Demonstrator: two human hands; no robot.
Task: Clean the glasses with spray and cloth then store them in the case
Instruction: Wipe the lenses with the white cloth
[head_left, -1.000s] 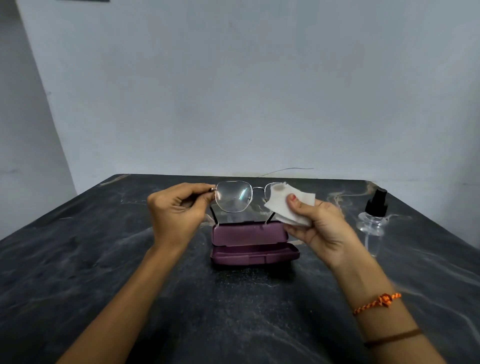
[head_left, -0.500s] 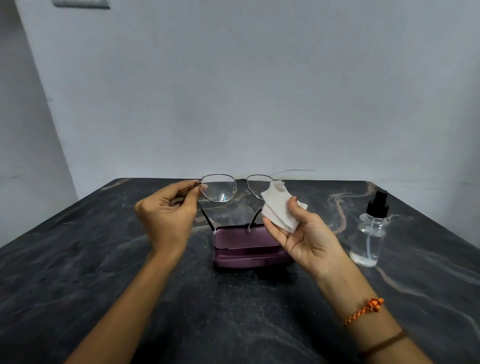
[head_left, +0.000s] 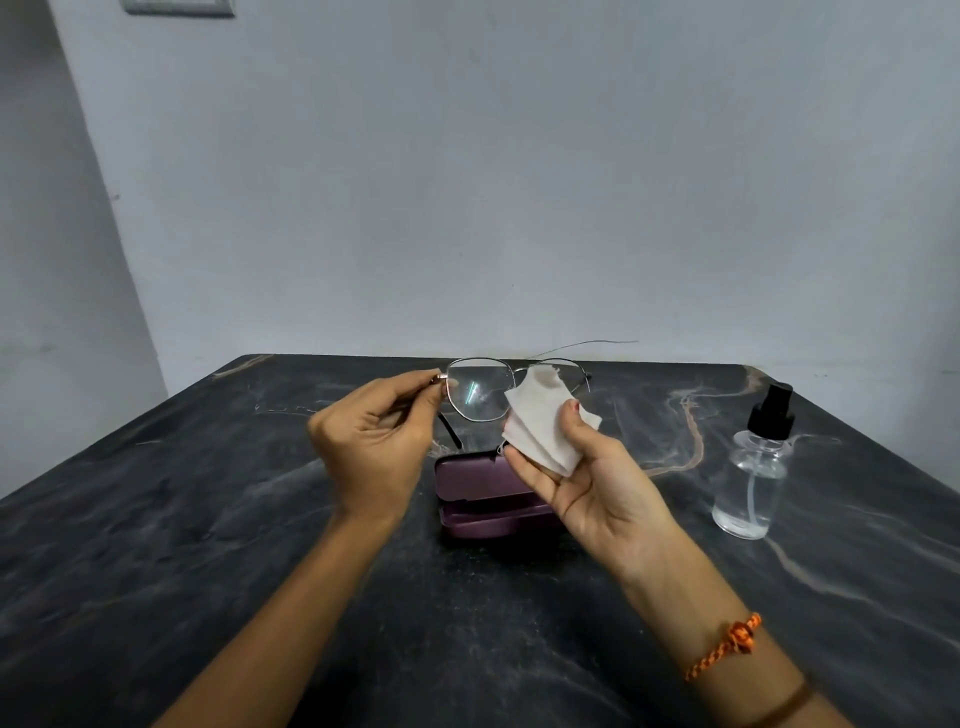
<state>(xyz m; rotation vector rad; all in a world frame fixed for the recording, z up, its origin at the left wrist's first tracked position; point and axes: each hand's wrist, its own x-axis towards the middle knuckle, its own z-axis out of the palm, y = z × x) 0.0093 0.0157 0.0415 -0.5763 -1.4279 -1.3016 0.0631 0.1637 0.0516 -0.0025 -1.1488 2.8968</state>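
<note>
My left hand (head_left: 379, 441) pinches the left hinge of thin metal-framed glasses (head_left: 478, 389), holding them upright above the table with the temples hanging down. My right hand (head_left: 587, 483) holds a folded white cloth (head_left: 543, 421) under its thumb, and the cloth covers part of the right lens. Below both hands a maroon glasses case (head_left: 478, 493) lies on the table, partly hidden by my right hand; it looks closed. A clear spray bottle (head_left: 753, 467) with a black nozzle stands to the right, untouched.
Everything rests on a dark marbled table (head_left: 208, 519) whose far edge meets a pale wall (head_left: 467, 182). A thin wire (head_left: 597, 344) lies at the table's back edge. My right wrist carries an orange thread bracelet (head_left: 727, 644).
Both hands shifted slightly right with the glasses. The cloth, briefly held just off the right lens, is back over part of it. The view also tilted a little upward.
</note>
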